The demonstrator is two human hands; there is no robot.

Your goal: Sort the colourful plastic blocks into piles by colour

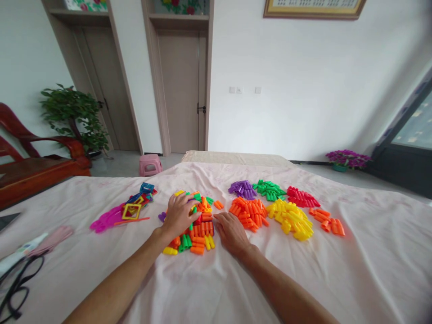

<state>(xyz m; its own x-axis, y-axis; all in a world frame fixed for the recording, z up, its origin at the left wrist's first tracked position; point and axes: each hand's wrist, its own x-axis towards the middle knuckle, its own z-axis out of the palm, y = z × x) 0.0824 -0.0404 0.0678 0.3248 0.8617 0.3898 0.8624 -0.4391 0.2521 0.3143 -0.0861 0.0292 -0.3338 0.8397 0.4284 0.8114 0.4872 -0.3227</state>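
Observation:
A mixed pile of plastic building pieces (202,230) in orange, green, yellow, red and purple lies in the middle of the cloth. My left hand (179,215) rests over the pile's left side, thumb and fingers apart, its tips among green and red pieces. Beside the pile's right edge is my right hand (232,231), palm down with fingers loosely bent toward the pile; nothing shows in it. Sorted heaps lie to the right: purple pieces (243,189), green pieces (269,190), red pieces (302,197), orange pieces (249,212) and yellow pieces (292,219).
A pale pink cloth (371,270) covers the table. More orange pieces (337,227) lie at the far right. Left of the pile are flat coloured frames (131,211) and a magenta item (108,219). Black-framed glasses (20,288) lie near the left edge.

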